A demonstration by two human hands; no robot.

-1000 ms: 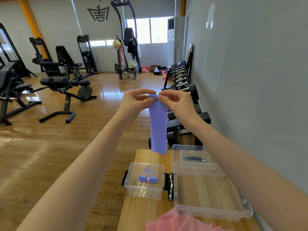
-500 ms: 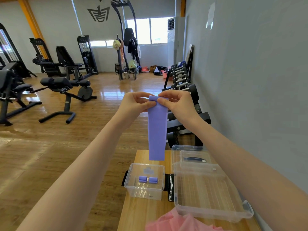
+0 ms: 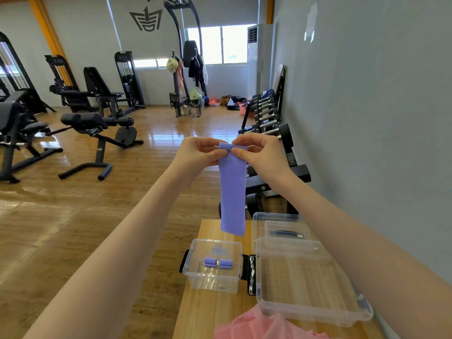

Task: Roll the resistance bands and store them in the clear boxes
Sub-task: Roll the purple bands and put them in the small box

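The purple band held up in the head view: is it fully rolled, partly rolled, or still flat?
Partly rolled. Both hands, left hand and right hand, pinch a small roll at the purple band's top; the rest hangs flat.

Wooden table [image 3: 215, 311], clear boxes [image 3: 213, 277], pink bands [image 3: 264, 326]

The floor [image 3: 73, 216] is glossy wood planking, reflecting window light. A plain grey wall [image 3: 367, 118] runs along the right side; a dumbbell rack [image 3: 266, 113] stands against it. The far wall carries a dark logo [image 3: 146, 18] and a bright window [image 3: 217, 44]. A tall white air-conditioning unit [image 3: 253, 59] stands in the far right corner. A yellow diagonal beam [image 3: 46, 33] crosses the upper left. Black exercise machines [image 3: 97, 128] occupy the left and centre floor. A tall black frame [image 3: 186, 69] at centre holds hung clothing and caps. Bags and a pink bucket [image 3: 242, 109] lie on the floor near the far wall. A light wooden worktop [image 3: 208, 228] sits in the foreground.
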